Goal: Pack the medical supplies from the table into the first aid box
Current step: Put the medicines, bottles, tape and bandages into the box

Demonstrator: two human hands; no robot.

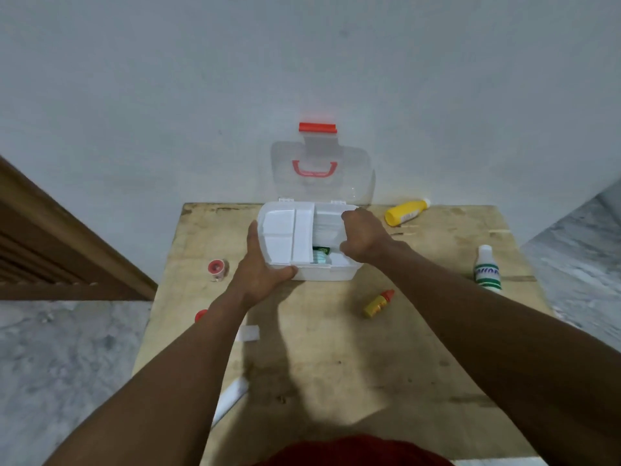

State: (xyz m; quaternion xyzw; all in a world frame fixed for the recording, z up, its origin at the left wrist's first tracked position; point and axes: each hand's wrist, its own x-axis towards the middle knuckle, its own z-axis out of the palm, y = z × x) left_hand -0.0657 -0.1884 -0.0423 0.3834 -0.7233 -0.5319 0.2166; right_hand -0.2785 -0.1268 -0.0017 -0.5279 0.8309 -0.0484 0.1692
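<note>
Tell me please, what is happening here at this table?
A person is packing a first aid box that stands open on a wooden table, its clear lid up against the wall. The left hand grips the box's left front corner; the right hand reaches over its right side. Something green already lies inside. Still outside are a yellow bottle, a white bottle, a small dropper bottle and a tape roll.

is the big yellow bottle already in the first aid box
No, the yellow bottle lies on its side on the table, to the right of the open first aid box.
</note>
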